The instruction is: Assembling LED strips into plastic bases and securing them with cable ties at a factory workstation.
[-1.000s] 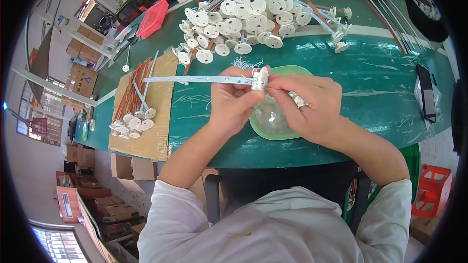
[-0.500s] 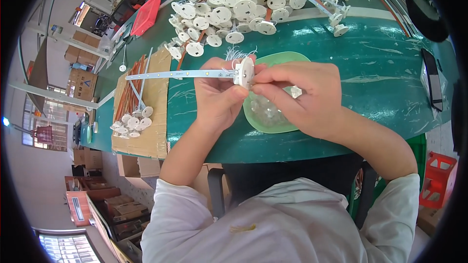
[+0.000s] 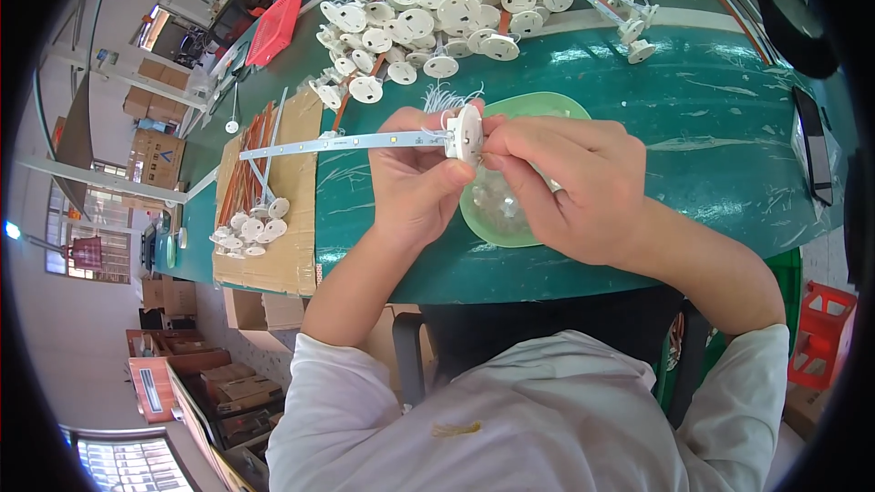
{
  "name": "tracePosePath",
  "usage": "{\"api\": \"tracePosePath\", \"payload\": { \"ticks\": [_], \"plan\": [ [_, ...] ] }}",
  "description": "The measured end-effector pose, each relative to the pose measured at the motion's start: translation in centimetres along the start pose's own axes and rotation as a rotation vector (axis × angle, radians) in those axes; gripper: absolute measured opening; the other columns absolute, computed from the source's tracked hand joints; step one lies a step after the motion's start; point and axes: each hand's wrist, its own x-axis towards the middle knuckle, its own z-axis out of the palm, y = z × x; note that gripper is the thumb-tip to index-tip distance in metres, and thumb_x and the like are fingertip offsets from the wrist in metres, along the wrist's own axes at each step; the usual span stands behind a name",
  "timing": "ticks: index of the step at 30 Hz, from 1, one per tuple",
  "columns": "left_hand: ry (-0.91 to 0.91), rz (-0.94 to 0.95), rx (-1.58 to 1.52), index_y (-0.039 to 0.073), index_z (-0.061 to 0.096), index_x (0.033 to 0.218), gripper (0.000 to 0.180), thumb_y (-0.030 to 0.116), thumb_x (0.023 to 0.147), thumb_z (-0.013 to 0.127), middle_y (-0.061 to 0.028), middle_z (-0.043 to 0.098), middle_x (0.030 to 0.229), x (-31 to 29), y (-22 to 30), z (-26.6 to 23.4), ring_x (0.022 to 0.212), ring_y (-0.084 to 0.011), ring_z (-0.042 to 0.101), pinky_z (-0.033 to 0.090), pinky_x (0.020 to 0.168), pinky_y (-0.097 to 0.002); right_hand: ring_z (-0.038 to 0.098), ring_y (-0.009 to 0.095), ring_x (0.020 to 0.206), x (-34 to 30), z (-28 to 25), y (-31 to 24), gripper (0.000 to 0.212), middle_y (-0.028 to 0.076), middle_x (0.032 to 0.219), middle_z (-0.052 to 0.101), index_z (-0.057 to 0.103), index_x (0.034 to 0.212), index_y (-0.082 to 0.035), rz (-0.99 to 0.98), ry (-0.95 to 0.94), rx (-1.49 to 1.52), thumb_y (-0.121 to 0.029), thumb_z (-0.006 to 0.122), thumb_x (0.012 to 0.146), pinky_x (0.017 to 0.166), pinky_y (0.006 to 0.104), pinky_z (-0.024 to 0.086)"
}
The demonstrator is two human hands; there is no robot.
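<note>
My left hand (image 3: 415,164) is closed on an LED strip (image 3: 351,141) at the end with a round white disc (image 3: 469,135). The strip points left, roughly level, and thin white wires (image 3: 447,98) stick up behind the disc. At the disc's outer face, my right hand (image 3: 574,182) has its thumb and forefinger pinched together, touching the disc near its middle. Whatever sits between those fingertips is too small to make out. Below both hands, partly covered by the right one, a light green bowl (image 3: 488,230) holds small clear pieces (image 3: 499,200).
Beyond my hands lies a large heap of white discs on strips (image 3: 415,23). To the left, more strips (image 3: 251,228) rest on a cardboard sheet (image 3: 292,182). A phone-like black object (image 3: 809,146) lies at the right edge, and a red basket (image 3: 273,29) stands far left.
Both hands keep their hold, and the disc has turned slightly. The clear piece seen by my right fingers is now mostly hidden. A person's arm at the far upper left has gone from view.
</note>
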Motion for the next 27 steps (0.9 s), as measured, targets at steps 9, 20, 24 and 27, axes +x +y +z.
{"api": "tracePosePath", "payload": {
  "ticks": [9, 20, 24, 27],
  "plan": [
    [-0.02, 0.102, 0.08, 0.006, 0.057, 0.102, 0.035, -0.002, 0.073, 0.073, -0.0186, 0.061, 0.113, 0.6, -1.1, 0.4, 0.106, -0.0299, 0.059, 0.046, 0.096, -0.0461, 0.064, 0.024, 0.06, -0.2, 0.1, 0.1, 0.013, 0.012, 0.075, 0.066, 0.064, 0.083, 0.0, -0.073, 0.076, -0.114, 0.005, 0.066, 0.07, 0.052, 0.0271, 0.05],
    [0.34, -0.294, 0.908, -0.001, 0.051, 0.115, 0.038, 0.018, 0.085, 0.064, -0.012, 0.065, 0.098, 2.5, 11.8, -5.1, 0.085, -0.014, 0.064, 0.048, 0.066, -0.0198, 0.063, 0.019, 0.063, 0.5, -1.3, 2.2, 0.006, 0.012, 0.078, 0.067, 0.064, 0.081, 0.002, 0.049, 0.04, 0.024, 0.003, 0.066, 0.075, 0.058, 0.026, 0.049],
    [0.502, -0.508, 1.346, -0.003, 0.058, 0.102, 0.035, 0.021, 0.079, 0.069, -0.01, 0.066, 0.086, -0.7, 21.7, -11.3, 0.079, -0.0131, 0.064, 0.049, 0.065, -0.0238, 0.061, 0.019, 0.061, 0.5, -0.1, 2.3, 0.008, 0.011, 0.076, 0.065, 0.064, 0.08, 0.001, -0.078, -0.078, -0.098, 0.004, 0.066, 0.074, 0.056, 0.0262, 0.048],
    [0.626, -0.619, 1.796, -0.004, 0.064, 0.076, 0.028, 0.023, 0.07, 0.07, -0.0161, 0.067, 0.077, -3.7, 26.8, -14.1, 0.072, -0.0199, 0.066, 0.051, 0.062, -0.0313, 0.06, 0.02, 0.061, 0.5, 0.1, 1.9, 0.008, 0.011, 0.075, 0.065, 0.063, 0.08, 0.0, -0.153, -0.11, -0.117, 0.004, 0.067, 0.073, 0.054, 0.0266, 0.048]
  ]
}}
